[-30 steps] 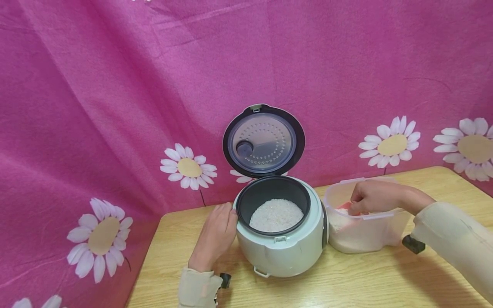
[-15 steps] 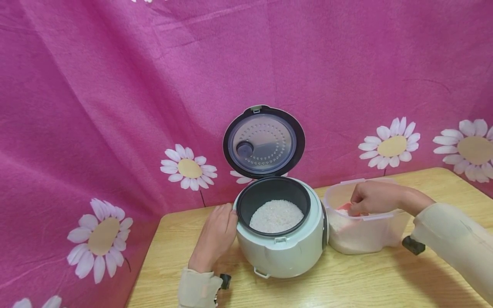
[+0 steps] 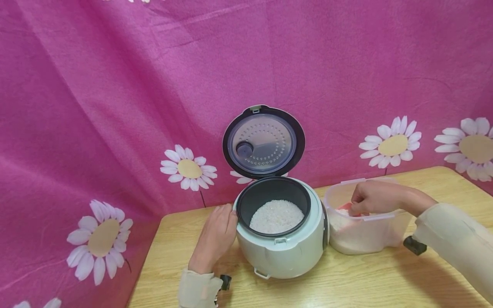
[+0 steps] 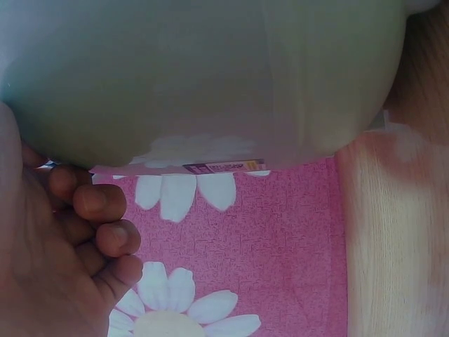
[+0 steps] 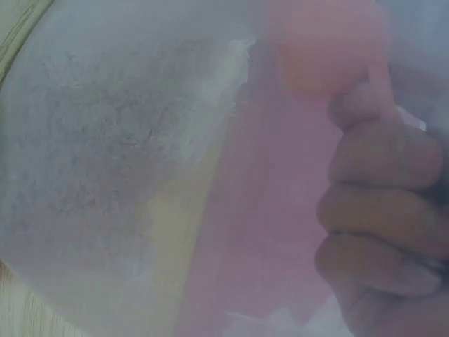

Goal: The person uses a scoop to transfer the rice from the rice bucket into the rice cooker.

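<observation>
A pale green rice cooker (image 3: 279,254) stands on the table with its lid (image 3: 265,143) raised and white rice (image 3: 276,216) in its dark inner pot. My left hand (image 3: 216,233) rests against the cooker's left side, thumb at the rim. In the left wrist view, its fingers (image 4: 102,203) are loosely curled beside the cooker wall. To the right, my right hand (image 3: 371,197) reaches into a clear plastic container (image 3: 362,235) and grips a pink scoop (image 3: 346,207). The right wrist view shows the scoop (image 5: 330,42) and curled fingers (image 5: 379,154) blurred through the container wall, beside more rice (image 5: 105,133).
The wooden table (image 3: 177,239) carries the cooker and container side by side. Behind them hangs a magenta cloth (image 3: 185,85) with white daisies, close to the raised lid. A dark wrist camera (image 3: 414,245) sits under the right sleeve, beside the container.
</observation>
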Available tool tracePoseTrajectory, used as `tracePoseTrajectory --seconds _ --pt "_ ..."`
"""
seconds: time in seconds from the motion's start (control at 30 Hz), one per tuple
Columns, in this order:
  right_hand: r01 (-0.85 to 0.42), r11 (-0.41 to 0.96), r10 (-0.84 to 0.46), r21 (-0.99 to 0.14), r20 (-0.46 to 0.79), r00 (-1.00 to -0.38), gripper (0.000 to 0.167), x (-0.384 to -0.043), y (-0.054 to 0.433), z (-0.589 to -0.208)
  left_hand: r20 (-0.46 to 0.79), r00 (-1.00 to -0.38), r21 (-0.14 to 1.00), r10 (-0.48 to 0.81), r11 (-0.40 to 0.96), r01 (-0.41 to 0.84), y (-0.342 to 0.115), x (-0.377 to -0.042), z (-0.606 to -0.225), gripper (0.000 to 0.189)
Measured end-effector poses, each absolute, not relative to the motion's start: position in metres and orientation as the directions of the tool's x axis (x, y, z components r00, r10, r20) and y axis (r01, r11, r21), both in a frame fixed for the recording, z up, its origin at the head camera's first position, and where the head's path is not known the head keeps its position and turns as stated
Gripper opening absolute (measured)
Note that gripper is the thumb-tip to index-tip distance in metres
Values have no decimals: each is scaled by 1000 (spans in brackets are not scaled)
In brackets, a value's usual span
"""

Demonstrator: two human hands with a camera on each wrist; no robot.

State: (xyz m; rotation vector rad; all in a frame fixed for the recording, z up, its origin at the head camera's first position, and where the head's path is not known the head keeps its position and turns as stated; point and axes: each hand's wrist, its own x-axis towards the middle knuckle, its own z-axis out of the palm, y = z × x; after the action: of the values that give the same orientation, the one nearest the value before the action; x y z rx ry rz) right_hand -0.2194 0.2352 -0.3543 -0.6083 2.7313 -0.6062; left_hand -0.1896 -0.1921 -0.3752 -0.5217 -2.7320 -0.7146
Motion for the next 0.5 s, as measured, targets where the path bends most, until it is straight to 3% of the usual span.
tracePoseTrajectory --seconds 0.2,0.5 --pt "-316 838 -430 -444 -181 -885 27 -218 234 -353 362 -888 401 283 813 423 -192 -191 -376 24" --pt "-367 843 -432 -393 -89 -897 27 -213 232 -351 400 -867 373 297 811 450 -193 -192 -377 18"
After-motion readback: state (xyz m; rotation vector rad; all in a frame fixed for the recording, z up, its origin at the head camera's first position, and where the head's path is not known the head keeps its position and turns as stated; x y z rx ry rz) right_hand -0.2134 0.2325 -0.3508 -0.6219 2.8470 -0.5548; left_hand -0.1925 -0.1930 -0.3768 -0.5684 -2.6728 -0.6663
